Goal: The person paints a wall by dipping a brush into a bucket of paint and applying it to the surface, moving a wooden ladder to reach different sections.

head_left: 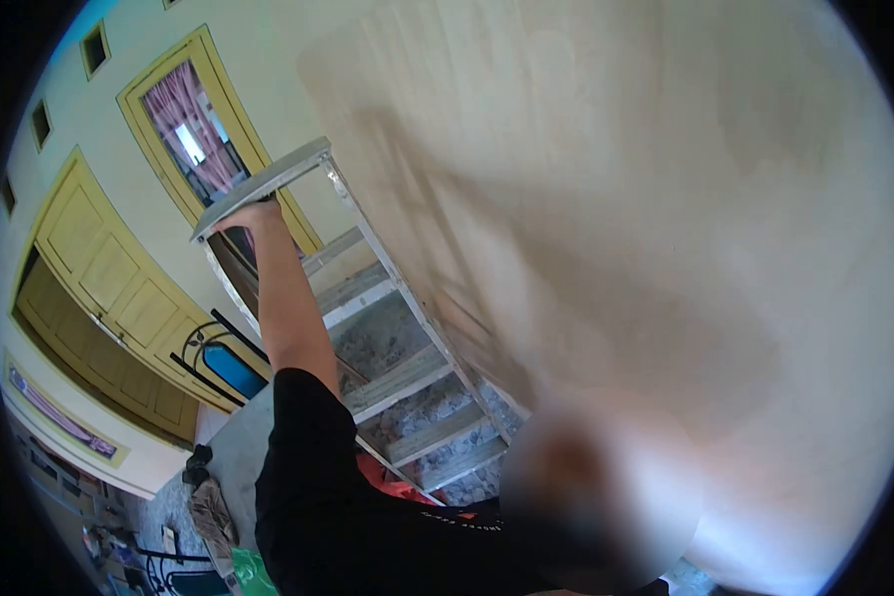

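My left arm stretches up and forward to a worn metal stepladder (402, 385) standing beside the wall. My left hand (252, 215) is closed on the ladder's top end, just under the flat top cap (268, 179); its fingers are partly hidden behind the frame. The short sleeve and front of my black shirt (368, 517) fill the lower middle. A large blurred patch lies at the lower right of the shirt, and I cannot make out my right hand there.
A pale wall (666, 199) with the ladder's shadow fills the right side. Behind the ladder are a yellow-framed window (184, 124), yellow double doors (119, 268) and a blue-backed chair (230, 370). Clothes (211, 512) and a green bag (252, 573) lie at lower left.
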`<action>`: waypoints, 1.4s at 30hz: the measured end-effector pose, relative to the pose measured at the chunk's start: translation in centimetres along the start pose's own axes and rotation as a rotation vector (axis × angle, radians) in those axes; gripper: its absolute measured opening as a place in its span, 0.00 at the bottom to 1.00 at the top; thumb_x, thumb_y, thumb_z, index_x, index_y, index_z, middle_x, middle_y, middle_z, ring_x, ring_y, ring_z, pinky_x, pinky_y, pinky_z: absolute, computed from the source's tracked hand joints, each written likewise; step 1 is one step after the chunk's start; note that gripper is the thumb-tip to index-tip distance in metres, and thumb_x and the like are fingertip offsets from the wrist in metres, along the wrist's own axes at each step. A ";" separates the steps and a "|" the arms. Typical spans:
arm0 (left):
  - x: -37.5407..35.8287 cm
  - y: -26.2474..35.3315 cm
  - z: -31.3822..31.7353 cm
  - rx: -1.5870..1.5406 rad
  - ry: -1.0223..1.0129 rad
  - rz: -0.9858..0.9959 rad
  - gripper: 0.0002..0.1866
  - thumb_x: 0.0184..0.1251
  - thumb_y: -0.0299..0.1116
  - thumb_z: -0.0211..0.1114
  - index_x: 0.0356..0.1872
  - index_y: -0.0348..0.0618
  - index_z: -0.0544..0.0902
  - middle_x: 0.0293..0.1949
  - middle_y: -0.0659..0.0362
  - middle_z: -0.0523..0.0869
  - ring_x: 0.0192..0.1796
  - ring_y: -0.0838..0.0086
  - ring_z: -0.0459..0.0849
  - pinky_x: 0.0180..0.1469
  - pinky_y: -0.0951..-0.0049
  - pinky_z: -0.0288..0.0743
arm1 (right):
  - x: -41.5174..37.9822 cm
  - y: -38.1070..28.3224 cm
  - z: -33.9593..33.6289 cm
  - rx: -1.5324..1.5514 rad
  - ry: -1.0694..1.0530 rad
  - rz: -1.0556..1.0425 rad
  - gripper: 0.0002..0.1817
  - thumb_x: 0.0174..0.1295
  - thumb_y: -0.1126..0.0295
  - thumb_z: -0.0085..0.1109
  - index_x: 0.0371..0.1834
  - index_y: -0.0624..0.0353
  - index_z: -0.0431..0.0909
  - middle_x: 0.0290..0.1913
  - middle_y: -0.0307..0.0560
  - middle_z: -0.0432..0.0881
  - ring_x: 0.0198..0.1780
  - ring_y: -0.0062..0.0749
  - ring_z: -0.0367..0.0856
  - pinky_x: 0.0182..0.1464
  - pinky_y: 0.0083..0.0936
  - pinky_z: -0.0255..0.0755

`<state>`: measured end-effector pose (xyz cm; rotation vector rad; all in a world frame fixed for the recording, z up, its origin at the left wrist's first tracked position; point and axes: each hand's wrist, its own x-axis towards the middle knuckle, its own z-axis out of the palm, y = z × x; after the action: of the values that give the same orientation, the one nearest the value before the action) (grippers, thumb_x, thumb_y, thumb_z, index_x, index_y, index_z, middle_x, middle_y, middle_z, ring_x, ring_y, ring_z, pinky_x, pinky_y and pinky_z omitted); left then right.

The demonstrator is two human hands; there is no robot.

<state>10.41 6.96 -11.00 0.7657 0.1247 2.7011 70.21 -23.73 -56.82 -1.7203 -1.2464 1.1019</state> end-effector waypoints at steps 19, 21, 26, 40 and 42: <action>-13.1 7.4 -8.2 0.745 -0.082 -0.532 0.23 0.70 0.43 0.54 0.54 0.33 0.70 0.46 0.50 0.77 0.48 0.59 0.78 0.55 0.60 0.71 | 5.0 -4.3 0.1 -0.034 -0.197 0.019 0.16 0.62 0.66 0.55 0.50 0.65 0.75 0.39 0.49 0.83 0.40 0.30 0.80 0.43 0.26 0.73; -14.0 10.0 -9.5 0.892 -0.197 -0.450 0.23 0.68 0.43 0.57 0.57 0.35 0.72 0.46 0.51 0.78 0.47 0.63 0.79 0.52 0.64 0.73 | 5.7 -5.3 1.7 -0.051 -0.163 -0.002 0.16 0.61 0.67 0.55 0.48 0.65 0.76 0.37 0.52 0.83 0.39 0.34 0.81 0.43 0.29 0.73; -12.7 18.3 -14.4 0.995 -0.414 -0.089 0.21 0.70 0.39 0.55 0.57 0.33 0.73 0.39 0.57 0.79 0.41 0.72 0.79 0.49 0.71 0.72 | 6.2 -8.5 6.6 0.036 -0.188 0.081 0.15 0.62 0.68 0.55 0.48 0.66 0.76 0.37 0.49 0.83 0.38 0.27 0.80 0.41 0.25 0.73; 2.6 22.8 -26.5 0.730 0.008 -0.104 0.21 0.70 0.39 0.54 0.57 0.35 0.72 0.36 0.63 0.74 0.39 0.77 0.74 0.45 0.71 0.71 | 3.8 -14.3 20.1 0.219 -0.093 0.072 0.18 0.65 0.65 0.55 0.53 0.67 0.73 0.41 0.46 0.81 0.38 0.27 0.81 0.37 0.23 0.76; 3.7 20.6 -26.5 0.718 0.062 -0.193 0.21 0.69 0.39 0.54 0.56 0.35 0.73 0.34 0.63 0.74 0.39 0.76 0.75 0.46 0.71 0.71 | 2.7 -15.6 20.5 0.272 -0.045 0.170 0.19 0.65 0.64 0.56 0.52 0.67 0.73 0.41 0.47 0.81 0.38 0.28 0.81 0.36 0.22 0.77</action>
<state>-12.42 -11.00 -28.23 0.7925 1.1605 2.4749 46.38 -15.56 -50.83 -1.6220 -0.9389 1.3494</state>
